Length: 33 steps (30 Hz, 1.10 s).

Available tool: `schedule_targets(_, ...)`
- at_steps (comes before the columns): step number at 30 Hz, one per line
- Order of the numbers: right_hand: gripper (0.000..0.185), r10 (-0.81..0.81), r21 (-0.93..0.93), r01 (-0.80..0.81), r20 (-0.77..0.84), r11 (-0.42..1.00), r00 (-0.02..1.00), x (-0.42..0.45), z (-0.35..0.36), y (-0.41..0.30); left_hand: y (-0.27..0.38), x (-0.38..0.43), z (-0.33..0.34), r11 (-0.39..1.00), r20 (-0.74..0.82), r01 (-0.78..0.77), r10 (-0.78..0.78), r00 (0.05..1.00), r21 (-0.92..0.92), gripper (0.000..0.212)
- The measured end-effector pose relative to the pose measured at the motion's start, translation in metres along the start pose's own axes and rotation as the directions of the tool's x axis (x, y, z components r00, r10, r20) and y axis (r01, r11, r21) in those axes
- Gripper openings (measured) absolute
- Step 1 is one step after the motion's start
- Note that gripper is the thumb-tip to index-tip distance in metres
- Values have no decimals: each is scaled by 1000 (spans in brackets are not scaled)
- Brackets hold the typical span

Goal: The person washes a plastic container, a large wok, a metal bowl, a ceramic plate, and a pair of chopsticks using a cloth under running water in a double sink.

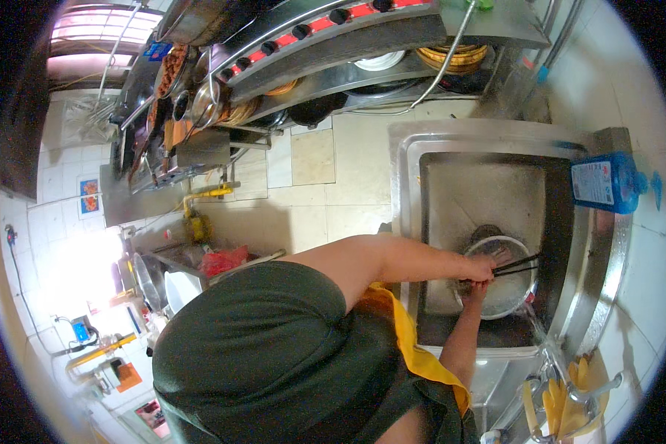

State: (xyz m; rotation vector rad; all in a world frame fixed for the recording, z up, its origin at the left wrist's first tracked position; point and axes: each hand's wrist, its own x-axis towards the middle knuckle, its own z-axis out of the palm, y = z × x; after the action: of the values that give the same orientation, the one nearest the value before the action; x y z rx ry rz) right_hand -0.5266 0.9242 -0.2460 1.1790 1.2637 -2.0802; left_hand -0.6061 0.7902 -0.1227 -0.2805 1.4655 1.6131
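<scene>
Straight in front of me a round, light-rimmed basin [509, 317] stands in a stainless steel sink [449, 183]. My left hand [479, 268], on the upper arm in the picture, grips dark chopsticks [519, 263] over the basin. Their free ends spread apart towards the basin's far rim. My right hand [476, 288] reaches in from below, its fingers meeting the left hand. Whether it also grips the chopsticks is hidden. Water [533, 319] runs from a metal faucet [552, 355] to the basin's rim.
A blue bottle [605, 183] lies along the sink's far edge. Yellow rubber gloves [566, 399] hang near the faucet. To my left, a stove with black knobs [301, 32] stands over a shelf holding baskets [452, 58]. A flexible hose [449, 61] droops across it.
</scene>
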Motion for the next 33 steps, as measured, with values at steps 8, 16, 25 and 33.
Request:
schedule_targets(8,44,-252,382,179,148,907,956,-168,59,-56,-19,2,29,884,-130,-38,111,985,467,24)
schedule_targets(16,36,-731,-292,670,-294,682,615,-156,62,-107,33,-59,55,908,429,-263,105,897,326,27)
schedule_targets(25,28,-277,-440,47,-476,897,835,-108,23,-150,71,-133,-34,666,183,-36,-152,971,745,29)
schedule_targets(33,57,-509,-119,507,13,854,861,-201,50,-117,114,-124,-14,935,408,-57,-97,908,349,25)
